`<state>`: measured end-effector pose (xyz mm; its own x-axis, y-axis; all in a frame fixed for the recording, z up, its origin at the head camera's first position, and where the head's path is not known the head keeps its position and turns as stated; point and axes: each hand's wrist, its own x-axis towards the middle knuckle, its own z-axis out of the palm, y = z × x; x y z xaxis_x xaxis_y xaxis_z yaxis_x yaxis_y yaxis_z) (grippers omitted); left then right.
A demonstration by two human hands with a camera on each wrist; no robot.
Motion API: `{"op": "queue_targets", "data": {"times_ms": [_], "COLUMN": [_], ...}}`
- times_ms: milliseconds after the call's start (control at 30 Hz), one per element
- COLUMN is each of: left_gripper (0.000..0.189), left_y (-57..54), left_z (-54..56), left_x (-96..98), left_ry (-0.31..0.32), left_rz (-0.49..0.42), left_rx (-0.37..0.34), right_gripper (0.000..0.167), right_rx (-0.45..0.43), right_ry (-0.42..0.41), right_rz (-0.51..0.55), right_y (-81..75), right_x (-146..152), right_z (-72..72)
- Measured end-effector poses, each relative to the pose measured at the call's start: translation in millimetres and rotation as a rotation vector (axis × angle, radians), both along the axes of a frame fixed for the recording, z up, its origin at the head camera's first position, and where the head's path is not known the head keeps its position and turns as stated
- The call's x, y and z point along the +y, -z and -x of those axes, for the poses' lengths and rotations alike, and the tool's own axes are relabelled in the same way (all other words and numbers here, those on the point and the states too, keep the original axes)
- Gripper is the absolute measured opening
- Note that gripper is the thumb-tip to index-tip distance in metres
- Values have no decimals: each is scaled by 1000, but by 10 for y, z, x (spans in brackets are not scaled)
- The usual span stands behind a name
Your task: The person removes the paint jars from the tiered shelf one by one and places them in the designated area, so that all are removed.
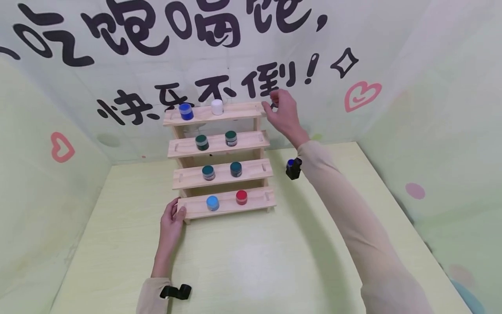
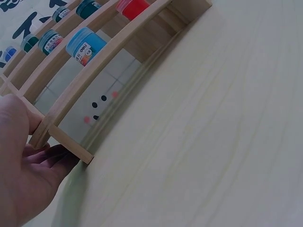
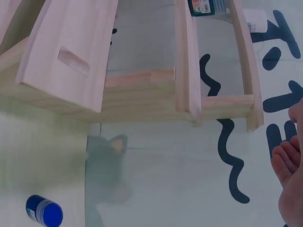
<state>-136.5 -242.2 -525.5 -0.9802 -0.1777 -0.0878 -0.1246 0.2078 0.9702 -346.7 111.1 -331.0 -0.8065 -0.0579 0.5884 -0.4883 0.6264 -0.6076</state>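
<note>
A wooden stepped rack [image 1: 225, 172] holds paint jars in pairs on several shelves. On its top shelf stand a dark blue jar [image 1: 186, 111] and a white jar [image 1: 217, 107]; the bottom one bears a light blue jar [image 1: 212, 203] and a red jar [image 1: 241, 197]. Dark green and teal jars [image 1: 208, 173] occupy the middle shelves. My left hand [image 1: 171, 220] grips the left end of the bottom shelf, thumb above and fingers beneath. By the top shelf's right end, my right hand [image 1: 283, 112] has loosely bent fingers and nothing visible in it; the right wrist view shows it apart from the rack.
Another blue jar [image 3: 45, 211] stands on the pale tabletop [image 1: 251, 261] right of the rack, partly hidden in the head view by the right wrist camera [image 1: 294, 168]. Behind the rack rises a wall [image 1: 235, 61] with large black lettering. Side walls flank the table.
</note>
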Motion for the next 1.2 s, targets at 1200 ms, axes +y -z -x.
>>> {"op": "queue_targets", "data": {"times_ms": [1200], "left_gripper": [53], "left_y": [25], "left_z": [10], "left_x": [-13], "left_ry": [-9], "left_rz": [12], "left_rx": [10], "right_gripper": [47], "right_rx": [-249], "right_ry": [-108], "right_rz": [-63], "right_y": [-137], "right_x": [-1142], "right_z": [83]}}
